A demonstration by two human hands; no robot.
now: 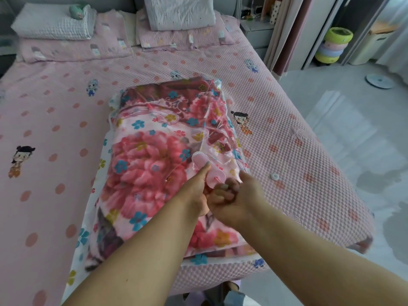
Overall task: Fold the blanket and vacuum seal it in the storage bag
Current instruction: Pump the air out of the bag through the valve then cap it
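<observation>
My left hand point(198, 191) is wrapped around the barrel of a small pink hand pump point(206, 168), thumb lying along its side. My right hand point(234, 195) is curled into a fist just behind it, gripping what seems to be the pump's handle — the fingers hide most of it, so I can't be sure how much rod is out. The two hands touch at the knuckles.

The pump's far end presses onto the clear storage bag point(217, 120), near the bag's right edge. Inside the bag lies the folded blanket point(145, 155) — pink with large red flowers and small blue ones — filling it almost edge to edge. The plastic is wrinkled along the right side.

The bag rests on the bed point(55, 120) near its foot corner on the right. A small white round cap point(275, 176) sits on the cover just right of the bag, towards the bed's right edge. Pillows point(53, 23) are stacked along the head end.
</observation>
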